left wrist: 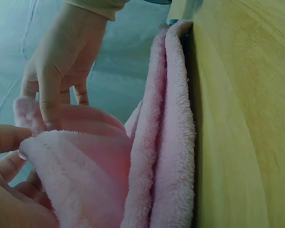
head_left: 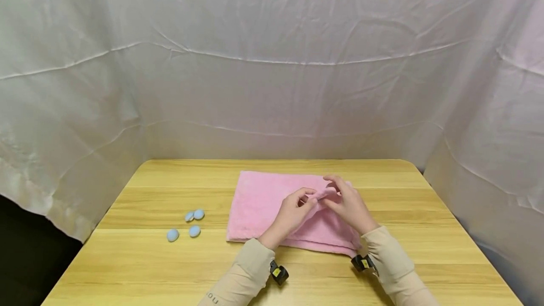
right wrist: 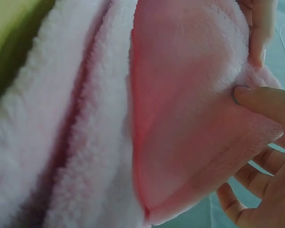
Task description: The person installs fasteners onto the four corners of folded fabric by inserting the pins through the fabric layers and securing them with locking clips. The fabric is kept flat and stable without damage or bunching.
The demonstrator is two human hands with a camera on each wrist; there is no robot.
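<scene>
A folded pink plush cloth (head_left: pixel 263 197) lies on the table, with its layers stacked along the near edge. Both hands have raised part of its upper layer near the right side. My left hand (head_left: pixel 293 211) pinches the lifted edge between thumb and fingers; the left wrist view shows the fluffy flap (left wrist: pixel 80 175) rising from that grip. Just to the right, my right hand (head_left: pixel 348 204) pinches the same edge. In the right wrist view its thumb presses the cloth's smoother pink face (right wrist: pixel 190 114), and the other fingers lie behind the edge.
Several small light blue round pieces (head_left: pixel 194 231) lie on the wooden table (head_left: pixel 140 268) left of the cloth, two of them touching. Pale curtains (head_left: pixel 272 93) hang behind the table and at both sides. A small black camera (head_left: pixel 279 273) sits at each wrist.
</scene>
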